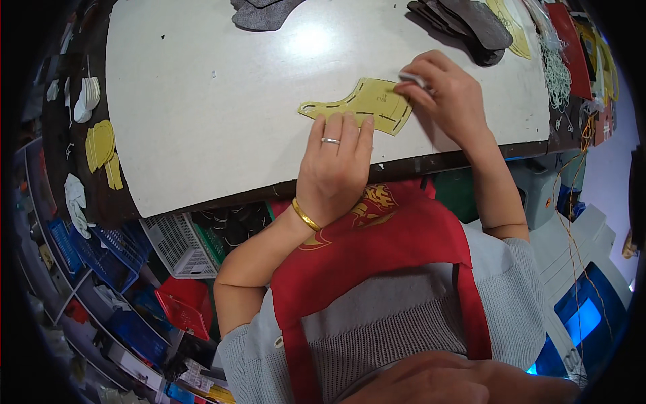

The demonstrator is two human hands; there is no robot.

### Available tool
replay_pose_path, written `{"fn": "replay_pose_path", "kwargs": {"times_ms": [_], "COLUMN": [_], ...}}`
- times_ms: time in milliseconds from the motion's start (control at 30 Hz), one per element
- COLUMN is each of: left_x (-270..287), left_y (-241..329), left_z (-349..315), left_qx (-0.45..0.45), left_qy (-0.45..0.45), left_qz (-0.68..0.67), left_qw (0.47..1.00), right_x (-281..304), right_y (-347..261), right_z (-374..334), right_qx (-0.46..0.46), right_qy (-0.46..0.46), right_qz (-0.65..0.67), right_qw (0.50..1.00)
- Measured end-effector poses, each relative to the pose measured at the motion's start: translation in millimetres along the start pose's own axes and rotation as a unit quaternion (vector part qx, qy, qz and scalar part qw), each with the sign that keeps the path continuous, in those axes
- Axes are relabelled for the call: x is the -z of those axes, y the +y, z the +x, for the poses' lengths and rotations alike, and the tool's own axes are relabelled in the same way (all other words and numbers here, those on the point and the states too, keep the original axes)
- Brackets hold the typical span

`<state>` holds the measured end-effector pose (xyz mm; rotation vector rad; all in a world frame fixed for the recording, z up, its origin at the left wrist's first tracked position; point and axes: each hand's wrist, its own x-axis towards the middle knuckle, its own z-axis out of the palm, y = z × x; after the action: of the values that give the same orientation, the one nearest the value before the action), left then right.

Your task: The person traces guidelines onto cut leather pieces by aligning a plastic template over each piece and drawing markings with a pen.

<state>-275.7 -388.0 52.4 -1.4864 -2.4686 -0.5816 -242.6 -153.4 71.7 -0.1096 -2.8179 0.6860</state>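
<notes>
A yellow pattern template (378,102) with dark dashed slots lies flat on the white tabletop, its narrow neck toward the left. My left hand (336,158), with a ring and a gold bangle, rests its outstretched fingers on the template's lower edge. At the template's right end, my right hand (445,94) is closed around a small silvery tool (413,79). Its tip is blurred and partly hidden by my fingers, so its exact kind is unclear. Whether another piece lies under the template I cannot tell.
Dark cut pieces (464,27) are stacked at the back right, with another dark pile (266,15) at the top. Yellow templates (99,145) lie on the left ledge. Pale tangled cord (556,77) hangs at the table's right edge. Below stand a white crate (178,242) and red basket (185,306).
</notes>
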Motion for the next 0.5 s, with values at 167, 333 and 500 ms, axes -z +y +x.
{"fn": "replay_pose_path", "kwargs": {"times_ms": [167, 333, 500], "left_x": [6.4, 5.2, 3.5], "left_y": [7.3, 8.2, 8.6], "left_z": [-0.9, -6.4, -5.0], "left_qx": [-0.006, -0.007, -0.025], "left_qy": [-0.045, -0.083, -0.047], "left_qz": [-0.016, -0.012, -0.023], "left_qw": [0.999, 0.996, 0.998], "right_x": [14.9, -28.8, -40.2], "right_y": [-8.3, -53.6, -64.5], "right_z": [23.8, 38.4, 50.9], "right_qx": [0.170, 0.075, 0.115], "right_qy": [0.097, -0.072, -0.149], "right_qz": [-0.053, 0.189, 0.147], "right_qw": [0.979, 0.976, 0.971]}}
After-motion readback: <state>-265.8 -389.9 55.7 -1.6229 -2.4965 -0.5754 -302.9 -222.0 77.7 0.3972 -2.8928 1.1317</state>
